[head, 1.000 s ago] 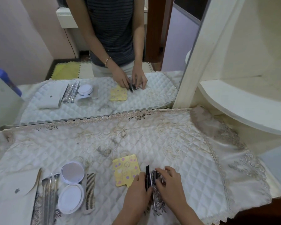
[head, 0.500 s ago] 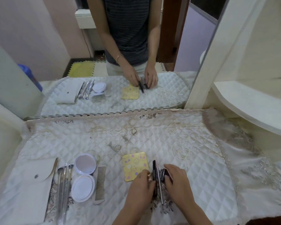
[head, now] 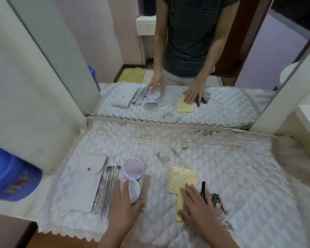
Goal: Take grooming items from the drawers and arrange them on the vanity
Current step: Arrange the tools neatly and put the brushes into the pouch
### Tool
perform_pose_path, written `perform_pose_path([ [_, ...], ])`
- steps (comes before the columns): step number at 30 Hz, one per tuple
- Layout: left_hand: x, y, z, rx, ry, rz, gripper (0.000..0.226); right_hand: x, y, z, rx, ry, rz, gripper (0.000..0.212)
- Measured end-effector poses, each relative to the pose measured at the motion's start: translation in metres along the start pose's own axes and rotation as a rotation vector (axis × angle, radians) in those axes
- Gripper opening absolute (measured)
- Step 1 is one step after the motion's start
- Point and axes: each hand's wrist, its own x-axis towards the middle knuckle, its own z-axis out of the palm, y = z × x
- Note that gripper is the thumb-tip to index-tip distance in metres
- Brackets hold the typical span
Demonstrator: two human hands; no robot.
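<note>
Judging by the layout, you were nearly done: brushes [head: 111, 183], compact [head: 132, 170], comb [head: 145, 185] lay left of the yellow mirror [head: 183, 178], clippers [head: 219, 201] right; left hand [head: 125, 210] and right hand [head: 197, 206] lay flat, gripping nothing.

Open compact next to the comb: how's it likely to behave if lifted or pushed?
The compact lies hinged open, so lifting it by one half would probably let the other swing. It rests flat on the quilted cloth, so it should slide rather than roll, perhaps dragging on the fabric. The lid looks mirrored, so it is likely fragile.
</note>
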Motion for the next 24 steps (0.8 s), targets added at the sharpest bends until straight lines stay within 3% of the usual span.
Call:
perform_pose_path([
  [6,0.009,-0.019,0.001,-0.053,0.019,0.060,0.062,0.010,-0.028,0.002,0.035,-0.017,-0.027,0.068],
  [10,0.012,-0.018,0.002,-0.155,0.009,-0.014,0.074,0.017,-0.055,0.000,0.089,0.018,-0.082,0.052],
  [13,0.017,-0.027,0.003,-0.088,-0.028,0.041,0.072,0.028,-0.087,0.005,0.088,-0.014,-0.170,0.050],
  [20,0.017,-0.036,-0.013,-0.212,0.076,-0.042,0.082,0.042,-0.101,0.011,0.051,-0.034,-0.247,0.046],
  [24,0.019,-0.037,-0.003,-0.116,0.077,0.124,0.073,0.030,-0.083,0.006,0.001,-0.041,-0.193,0.048],
])
